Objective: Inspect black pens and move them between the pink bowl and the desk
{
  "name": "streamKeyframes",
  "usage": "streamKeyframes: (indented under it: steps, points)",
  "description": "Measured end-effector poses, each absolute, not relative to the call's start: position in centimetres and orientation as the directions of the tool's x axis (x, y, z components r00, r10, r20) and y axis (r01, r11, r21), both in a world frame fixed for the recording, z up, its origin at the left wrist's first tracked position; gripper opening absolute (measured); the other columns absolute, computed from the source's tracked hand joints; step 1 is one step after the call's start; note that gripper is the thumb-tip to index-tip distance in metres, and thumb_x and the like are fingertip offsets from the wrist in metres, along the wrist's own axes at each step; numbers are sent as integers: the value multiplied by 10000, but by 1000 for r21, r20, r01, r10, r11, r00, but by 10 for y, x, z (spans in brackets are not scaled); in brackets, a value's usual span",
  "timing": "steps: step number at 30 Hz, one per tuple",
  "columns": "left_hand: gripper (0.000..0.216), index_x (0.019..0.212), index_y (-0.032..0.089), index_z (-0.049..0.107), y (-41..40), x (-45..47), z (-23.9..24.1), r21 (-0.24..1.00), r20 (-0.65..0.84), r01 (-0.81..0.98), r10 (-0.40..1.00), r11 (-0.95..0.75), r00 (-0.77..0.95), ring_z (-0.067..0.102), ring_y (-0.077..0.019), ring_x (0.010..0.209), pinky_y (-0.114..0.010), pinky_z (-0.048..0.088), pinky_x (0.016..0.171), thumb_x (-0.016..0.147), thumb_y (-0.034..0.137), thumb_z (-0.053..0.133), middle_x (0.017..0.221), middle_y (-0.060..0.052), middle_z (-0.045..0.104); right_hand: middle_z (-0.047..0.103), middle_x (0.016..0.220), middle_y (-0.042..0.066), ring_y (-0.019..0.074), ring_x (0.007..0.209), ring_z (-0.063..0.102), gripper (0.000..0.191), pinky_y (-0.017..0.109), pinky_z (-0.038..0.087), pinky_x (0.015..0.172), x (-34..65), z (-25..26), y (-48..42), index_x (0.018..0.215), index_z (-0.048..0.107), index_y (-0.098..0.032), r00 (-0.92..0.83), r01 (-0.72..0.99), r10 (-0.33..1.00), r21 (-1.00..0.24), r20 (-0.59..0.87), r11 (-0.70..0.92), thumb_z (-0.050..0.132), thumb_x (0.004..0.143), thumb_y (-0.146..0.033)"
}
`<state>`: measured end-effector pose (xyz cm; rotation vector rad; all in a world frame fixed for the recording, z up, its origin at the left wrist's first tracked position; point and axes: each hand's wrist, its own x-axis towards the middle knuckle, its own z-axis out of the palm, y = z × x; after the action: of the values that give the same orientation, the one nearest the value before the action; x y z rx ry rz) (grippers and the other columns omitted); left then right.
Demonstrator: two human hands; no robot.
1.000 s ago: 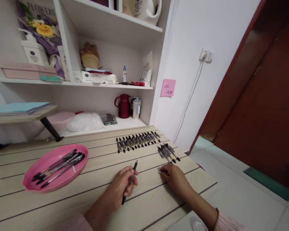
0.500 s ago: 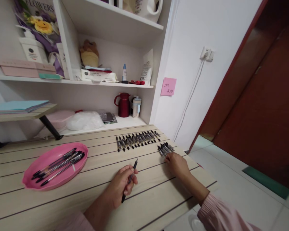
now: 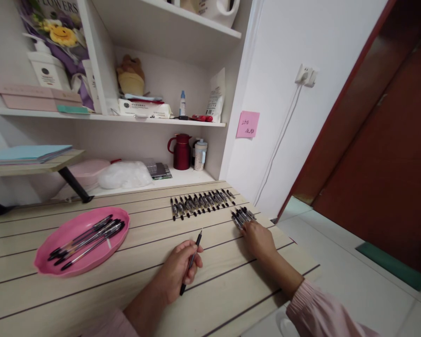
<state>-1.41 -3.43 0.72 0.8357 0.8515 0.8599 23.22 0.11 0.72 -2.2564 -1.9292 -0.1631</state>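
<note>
My left hand (image 3: 182, 269) is closed around a black pen (image 3: 192, 267), its bare tip pointing up and away from me. At the table's right side, my right hand (image 3: 258, 241) has its fingers curled down over the near ends of a small group of pens (image 3: 243, 216). Those fingertips are hidden, so I cannot tell what they grip. A long row of short dark pen parts (image 3: 203, 203) lies side by side farther back. To the left, a pink scalloped tray (image 3: 42, 267) holds several clear pens with black caps (image 3: 91, 241).
The wood-striped table (image 3: 133, 299) meets a white shelf unit (image 3: 164, 120) at the back. On its lowest shelf stand a red jug (image 3: 181, 152) and a pale cup (image 3: 200, 155). A raised stand (image 3: 73, 159) with blue paper is at left. A pink note (image 3: 247, 124) sticks to the wall.
The view has shifted very slightly. Both hands keep almost the same place and grip, and the pens look unchanged.
</note>
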Motion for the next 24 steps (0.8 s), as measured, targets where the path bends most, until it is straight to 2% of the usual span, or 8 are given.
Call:
streamKeyframes:
  steps: [3,5,8,11,14,17,20,24]
  points:
    - [106,781,155,538,-35,-12,7,808,-281,-410,889,423,362,495,-62,437,-168,356,413,752,255,562,590,10,568,635,826,96,190,727,580,198,267,372,590,214,11,-18,738,599,-172,137,972,965,-219,225,-87,455,826,-275]
    - [77,792,159,533,-35,-11,6,723,-273,-534,892,437,360,598,-111,604,-243,477,599,748,199,581,680,-20,607,622,680,49,158,639,559,238,241,363,557,192,9,-36,651,576,-176,38,895,983,-443,178,46,451,818,-291]
    - [90,812,163,535,-36,-7,5,621,-259,-665,909,415,326,635,-167,812,-324,475,804,746,142,592,814,-59,639,604,626,-3,121,596,534,176,199,363,527,149,3,-62,672,569,-176,-141,607,978,-767,154,209,468,787,-263]
    - [102,857,171,545,-39,-5,5,604,-269,-693,919,393,287,634,-194,871,-334,482,791,764,158,584,894,-79,645,599,638,-25,107,569,515,74,191,363,527,115,-3,-75,767,562,-174,-127,480,972,-846,197,234,556,701,-207]
    - [129,906,179,545,-39,-5,5,609,-284,-692,921,388,267,629,-209,902,-353,485,783,780,182,572,966,-91,642,597,631,-24,106,546,511,140,194,358,520,102,-4,-75,818,561,-173,-77,473,974,-852,215,225,530,686,-142]
    - [182,962,175,550,-36,-7,3,613,-265,-700,930,366,255,605,-218,980,-364,445,875,783,194,569,1040,-112,628,621,672,4,122,591,537,141,206,362,550,115,-3,-67,807,575,-176,-54,578,970,-785,235,222,486,712,-122]
    - [248,1029,159,546,-33,-9,2,619,-288,-678,918,396,273,575,-229,1041,-381,404,934,796,243,555,1086,-144,610,635,738,37,142,664,559,146,223,362,603,146,-2,-55,815,580,-171,-7,758,969,-630,249,167,456,751,-131]
    - [263,1008,143,569,-34,-10,2,646,-314,-629,901,433,298,591,-230,1001,-397,395,933,780,275,575,1031,-149,630,616,823,70,163,751,571,134,241,350,648,193,-2,-38,793,574,-160,106,928,967,-373,230,-13,442,782,-138]
